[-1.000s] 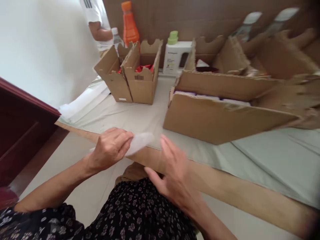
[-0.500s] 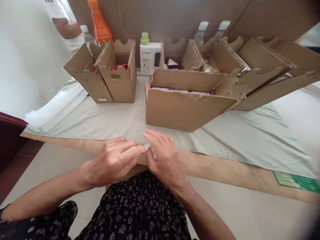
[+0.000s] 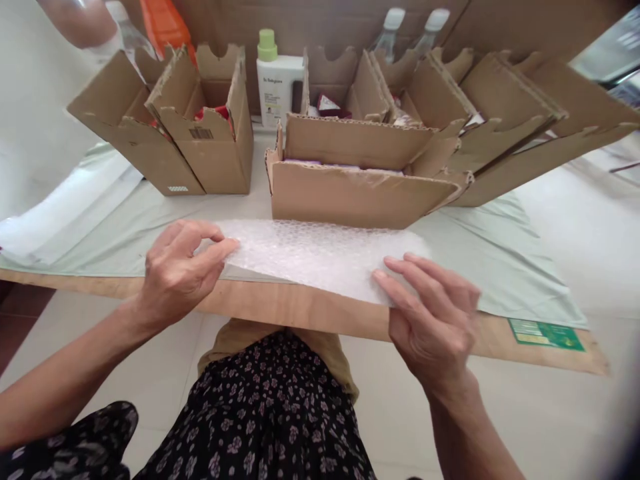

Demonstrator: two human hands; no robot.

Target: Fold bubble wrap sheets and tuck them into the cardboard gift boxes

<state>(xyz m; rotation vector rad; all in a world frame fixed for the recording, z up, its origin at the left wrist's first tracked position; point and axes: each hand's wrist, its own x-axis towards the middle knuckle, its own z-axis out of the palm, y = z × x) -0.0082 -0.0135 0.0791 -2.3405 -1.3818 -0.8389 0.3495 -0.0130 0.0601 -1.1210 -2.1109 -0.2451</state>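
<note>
A strip of bubble wrap [image 3: 310, 257] stretches between my two hands above the front edge of the table. My left hand [image 3: 183, 267] pinches its left end between thumb and fingers. At the other end, my right hand [image 3: 435, 310] holds the strip, its fingers lying over the top and its thumb hidden. Just behind the wrap stands a long, open cardboard box [image 3: 350, 193]. Purplish edges of its contents show inside.
Open cardboard holders [image 3: 215, 157] with red items stand at left, others [image 3: 505, 100] at right. Behind them are a white bottle with a green cap [image 3: 281, 90], an orange bottle [image 3: 167, 30] and clear bottles [image 3: 390, 33]. Another person's arm [image 3: 83, 20] shows at upper left.
My hands were close together, with only a small whitish bit showing between the fingers. They have moved apart, and the bubble wrap is now spread out between them. The view has shifted slightly.
</note>
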